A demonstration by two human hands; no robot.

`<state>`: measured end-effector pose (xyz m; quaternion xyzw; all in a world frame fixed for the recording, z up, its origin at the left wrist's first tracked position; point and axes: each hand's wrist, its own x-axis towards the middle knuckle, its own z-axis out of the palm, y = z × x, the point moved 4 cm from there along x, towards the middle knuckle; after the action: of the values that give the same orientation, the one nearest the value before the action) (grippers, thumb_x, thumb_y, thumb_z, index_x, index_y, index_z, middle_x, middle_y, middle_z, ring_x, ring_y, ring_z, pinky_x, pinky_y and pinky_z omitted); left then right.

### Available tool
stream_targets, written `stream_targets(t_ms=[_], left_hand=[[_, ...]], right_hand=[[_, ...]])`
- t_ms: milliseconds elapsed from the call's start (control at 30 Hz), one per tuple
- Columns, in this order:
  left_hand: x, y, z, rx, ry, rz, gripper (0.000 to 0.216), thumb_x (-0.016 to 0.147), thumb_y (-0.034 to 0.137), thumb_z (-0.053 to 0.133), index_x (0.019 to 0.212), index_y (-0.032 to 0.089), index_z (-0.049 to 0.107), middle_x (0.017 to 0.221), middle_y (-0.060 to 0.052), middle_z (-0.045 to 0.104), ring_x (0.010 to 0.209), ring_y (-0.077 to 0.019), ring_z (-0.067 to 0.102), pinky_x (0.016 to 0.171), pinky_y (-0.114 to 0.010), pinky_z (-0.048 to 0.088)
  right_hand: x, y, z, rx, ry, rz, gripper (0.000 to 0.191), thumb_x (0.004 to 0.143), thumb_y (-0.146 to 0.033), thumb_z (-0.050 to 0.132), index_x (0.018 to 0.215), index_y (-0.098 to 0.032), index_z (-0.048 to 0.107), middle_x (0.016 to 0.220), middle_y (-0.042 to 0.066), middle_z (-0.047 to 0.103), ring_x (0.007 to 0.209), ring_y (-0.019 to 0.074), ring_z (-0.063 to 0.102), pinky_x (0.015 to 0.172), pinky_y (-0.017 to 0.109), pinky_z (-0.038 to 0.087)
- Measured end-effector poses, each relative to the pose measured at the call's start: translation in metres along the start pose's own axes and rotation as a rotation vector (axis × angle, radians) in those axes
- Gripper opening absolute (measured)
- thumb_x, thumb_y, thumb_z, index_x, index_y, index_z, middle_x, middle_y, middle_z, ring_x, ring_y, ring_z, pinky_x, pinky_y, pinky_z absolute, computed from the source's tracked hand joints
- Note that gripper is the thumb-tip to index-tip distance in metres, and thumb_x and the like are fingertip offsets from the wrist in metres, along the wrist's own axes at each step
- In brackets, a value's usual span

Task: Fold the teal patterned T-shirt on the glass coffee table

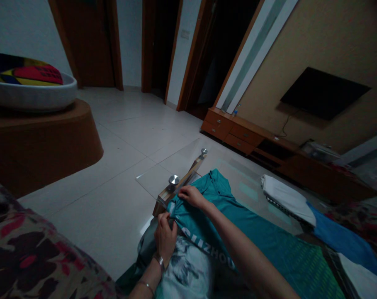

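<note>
A teal jersey (pixel 250 220) with white lettering is spread over the glass table, its collar on the far side. My left hand (pixel 166 236) has its fingers closed on the jersey's near sleeve edge, beside a small white patch. Farther along the same end, my right hand (pixel 192 196) pinches the teal fabric near the table's wooden frame. Bracelets circle my left wrist. Below the lettering, grey-and-white printed cloth (pixel 188 265) lies over my lap; where it joins the jersey, if at all, I cannot tell.
The glass tabletop (pixel 157 176) has round metal fittings (pixel 173 180). Folded white cloth (pixel 284 197) and blue cloth (pixel 340 236) lie at the right. A floral sofa cover (pixel 26 257) is at the left. Beyond stand a low wooden cabinet (pixel 238 135) and a brown-based seat (pixel 48 153).
</note>
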<state>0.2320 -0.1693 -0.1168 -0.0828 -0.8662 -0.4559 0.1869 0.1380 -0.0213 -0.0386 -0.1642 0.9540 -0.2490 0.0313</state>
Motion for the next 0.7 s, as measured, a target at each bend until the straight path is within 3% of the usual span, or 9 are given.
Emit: stream_targets(t_ms=[200,367,467,533,633,700], left_hand=[[0.006,0.008,-0.003,-0.076,0.079,0.031,0.021,0.082,0.01,0.042,0.099,0.019,0.049,0.099,-0.008,0.049,0.097,-0.0226,0.054,0.081,-0.038,0.047],[0.011,0.005,-0.021,-0.142,0.093,0.054,0.017,0.086,0.013,0.037,0.088,0.02,0.053,0.095,-0.007,0.05,0.092,-0.02,0.053,0.084,-0.037,0.045],[0.01,0.002,-0.031,-0.244,0.048,0.035,0.016,0.088,0.02,0.039,0.09,0.02,0.055,0.095,-0.006,0.055,0.093,-0.0189,0.055,0.085,-0.035,0.046],[0.011,-0.001,-0.034,-0.303,-0.01,-0.028,0.019,0.089,0.024,0.04,0.1,0.02,0.055,0.098,-0.006,0.059,0.095,-0.0185,0.057,0.085,-0.033,0.047],[0.016,-0.007,-0.038,-0.352,-0.094,-0.142,0.027,0.09,0.028,0.04,0.113,0.019,0.05,0.093,-0.004,0.063,0.087,-0.0171,0.061,0.079,-0.031,0.049],[0.02,-0.007,-0.044,-0.333,-0.111,-0.135,0.025,0.09,0.028,0.041,0.111,0.019,0.05,0.087,-0.003,0.062,0.082,-0.0169,0.061,0.074,-0.03,0.049]], right_hand=[[-0.002,-0.001,0.001,0.02,0.025,0.018,0.015,0.087,-0.025,0.055,0.08,-0.015,0.065,0.079,0.003,0.064,0.073,0.0132,0.054,0.066,0.022,0.036],[-0.001,0.002,0.002,0.025,-0.007,0.049,0.013,0.086,-0.024,0.057,0.08,-0.015,0.066,0.076,0.002,0.063,0.07,0.0123,0.053,0.063,0.021,0.034],[0.0,0.007,0.001,0.072,-0.031,0.06,0.011,0.084,-0.022,0.058,0.081,-0.015,0.067,0.074,0.0,0.063,0.068,0.0114,0.053,0.061,0.02,0.034],[0.0,0.009,-0.001,0.142,-0.059,0.059,0.012,0.084,-0.022,0.057,0.082,-0.015,0.067,0.074,0.0,0.064,0.067,0.0112,0.054,0.061,0.02,0.035],[0.0,0.008,-0.005,0.266,-0.109,0.033,0.015,0.081,-0.028,0.063,0.088,-0.016,0.068,0.081,0.0,0.067,0.074,0.0129,0.059,0.065,0.02,0.04],[0.0,0.006,-0.007,0.299,-0.138,0.014,0.022,0.076,-0.031,0.069,0.093,-0.017,0.069,0.087,0.001,0.069,0.08,0.0145,0.061,0.069,0.021,0.042]])
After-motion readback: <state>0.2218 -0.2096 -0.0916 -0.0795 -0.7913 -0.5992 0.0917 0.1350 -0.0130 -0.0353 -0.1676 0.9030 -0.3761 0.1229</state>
